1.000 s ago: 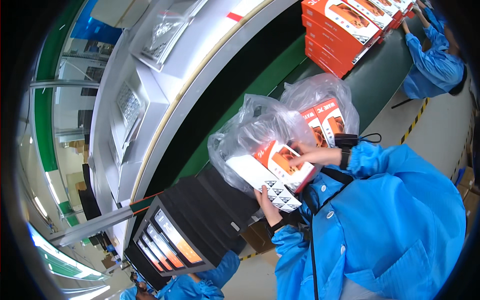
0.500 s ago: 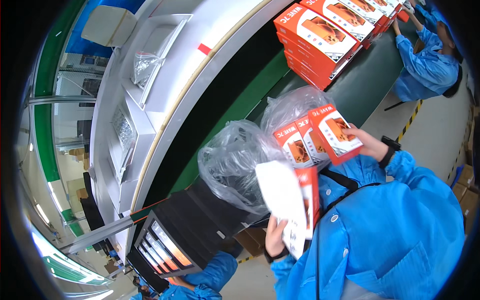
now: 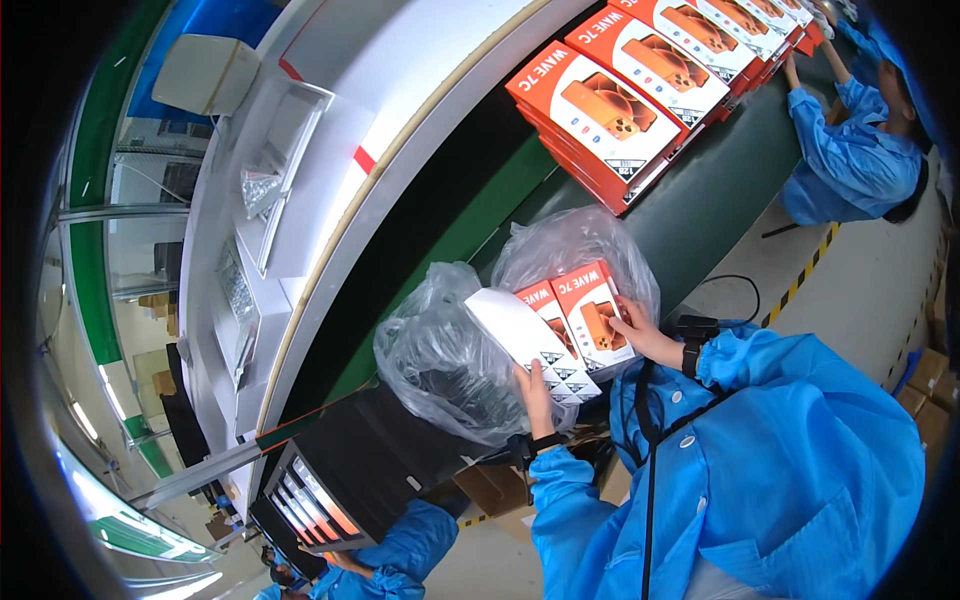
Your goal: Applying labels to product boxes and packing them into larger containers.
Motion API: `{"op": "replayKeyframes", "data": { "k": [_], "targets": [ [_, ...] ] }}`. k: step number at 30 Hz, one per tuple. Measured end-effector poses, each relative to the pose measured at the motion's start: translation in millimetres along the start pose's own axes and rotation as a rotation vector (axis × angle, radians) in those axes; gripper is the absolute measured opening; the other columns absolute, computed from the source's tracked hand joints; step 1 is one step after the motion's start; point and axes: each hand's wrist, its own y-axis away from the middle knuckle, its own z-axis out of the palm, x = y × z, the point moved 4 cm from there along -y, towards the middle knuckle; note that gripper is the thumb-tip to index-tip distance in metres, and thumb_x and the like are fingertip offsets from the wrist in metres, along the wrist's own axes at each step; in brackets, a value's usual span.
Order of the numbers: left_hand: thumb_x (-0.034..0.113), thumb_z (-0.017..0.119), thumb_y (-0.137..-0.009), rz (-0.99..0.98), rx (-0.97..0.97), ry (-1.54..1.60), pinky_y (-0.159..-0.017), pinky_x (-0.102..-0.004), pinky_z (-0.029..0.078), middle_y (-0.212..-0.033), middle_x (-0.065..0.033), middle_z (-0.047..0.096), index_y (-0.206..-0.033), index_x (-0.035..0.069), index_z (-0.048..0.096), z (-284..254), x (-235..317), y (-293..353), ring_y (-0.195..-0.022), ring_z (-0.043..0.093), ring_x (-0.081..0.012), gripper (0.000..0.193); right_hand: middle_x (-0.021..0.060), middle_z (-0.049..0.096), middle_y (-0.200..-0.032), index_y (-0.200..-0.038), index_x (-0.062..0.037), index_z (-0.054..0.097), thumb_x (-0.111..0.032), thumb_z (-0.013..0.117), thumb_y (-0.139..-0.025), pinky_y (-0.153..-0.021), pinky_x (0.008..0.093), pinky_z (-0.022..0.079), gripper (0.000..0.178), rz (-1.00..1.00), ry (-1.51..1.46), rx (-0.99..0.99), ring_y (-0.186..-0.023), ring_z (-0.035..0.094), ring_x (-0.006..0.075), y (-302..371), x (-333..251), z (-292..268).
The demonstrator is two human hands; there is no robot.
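Note:
My left hand [image 3: 536, 398] is closed on the lower edge of a white label sheet [image 3: 500, 325], which carries black-and-white printed labels near the fingers. The sheet overlaps a red and white phone box [image 3: 546, 306]. My right hand [image 3: 648, 335] grips the right side of another phone box [image 3: 590, 300], thumb on its printed front. The two boxes sit side by side at the mouth of a clear plastic bag [image 3: 625, 245]. A second crumpled clear bag [image 3: 425, 345] bulges to the left of the sheet.
Stacked phone boxes [image 3: 600, 115] line the dark green conveyor [image 3: 690, 190] ahead. White trays [image 3: 290, 130] stand on the shelf at left. A black mat [image 3: 380, 450] holds a rack of phone-like screens [image 3: 310, 500]. Co-workers in blue are at far right [image 3: 845, 140] and lower left [image 3: 400, 550].
My right hand has lowered its box beside the other one by the bag. My left hand has moved the label sheet up and left, across the boxes. The view has shifted slightly.

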Motion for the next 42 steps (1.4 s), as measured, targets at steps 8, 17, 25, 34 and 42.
{"op": "replayKeyframes", "data": {
  "k": [8, 17, 25, 34, 42],
  "targets": [
    [0.022, 0.054, -0.094, -0.243, -0.165, 0.175, -0.096, -0.0323, 0.038, -0.123, -0.0130, 0.052, -0.130, -0.006, 0.039, -3.4, -46.3, -27.4, -0.111, 0.050, -0.0212, 0.048, 0.0138, 0.064, -0.105, -0.122, 0.0047, 0.051, -0.036, 0.058, -0.091, -0.088, 0.0290, 0.046, 0.052, 0.211, -0.660, -0.159, -0.100, 0.060, 0.0160, -26.9, -16.2, -7.8],
    [0.036, 0.057, -0.086, -0.590, -0.229, 0.338, -0.085, -0.0352, 0.050, -0.114, -0.0115, 0.060, -0.123, 0.001, 0.048, -11.7, -26.8, -24.9, -0.101, 0.061, -0.0244, 0.051, 0.0182, 0.039, -0.130, -0.140, -0.0025, 0.020, -0.038, 0.072, -0.077, -0.100, 0.0318, 0.038, 0.089, 0.247, -0.581, -0.208, -0.123, 0.041, 0.0234, -18.3, -48.2, 0.2],
    [0.042, 0.053, -0.085, -0.499, -0.119, 0.433, -0.088, -0.0352, 0.048, -0.112, -0.0114, 0.061, -0.123, 0.001, 0.048, -14.5, 100.9, 20.3, -0.101, 0.060, -0.0249, 0.056, 0.0194, 0.038, -0.131, -0.144, -0.0031, 0.003, -0.034, 0.073, -0.076, -0.098, 0.0341, 0.042, 0.103, 0.245, -0.720, -0.377, -0.120, 0.047, 0.0232, 1.5, -116.7, -11.5],
    [0.046, 0.051, -0.086, -0.364, 0.018, 0.394, -0.084, -0.0340, 0.049, -0.110, -0.0066, 0.063, -0.119, 0.004, 0.054, -30.5, 154.0, 24.7, -0.098, 0.061, -0.0236, 0.053, 0.0182, 0.065, -0.109, -0.123, -0.0010, 0.051, -0.028, 0.055, -0.088, -0.075, 0.0321, 0.057, 0.045, 0.634, -1.661, -0.530, -0.086, 0.069, 0.0246, 51.0, -120.4, -140.5],
    [0.049, 0.048, -0.081, -0.400, 0.004, 0.474, -0.073, -0.0378, 0.052, -0.114, -0.0100, 0.059, -0.127, 0.004, 0.047, 51.0, 127.0, 68.4, -0.091, 0.060, -0.0256, 0.064, 0.0156, 0.064, -0.109, -0.122, -0.0041, 0.050, -0.026, 0.059, -0.086, -0.078, 0.0331, 0.057, 0.043, 0.341, -1.205, 0.093, -0.089, 0.067, 0.0241, 51.4, -78.8, -310.2]
  ]
}}
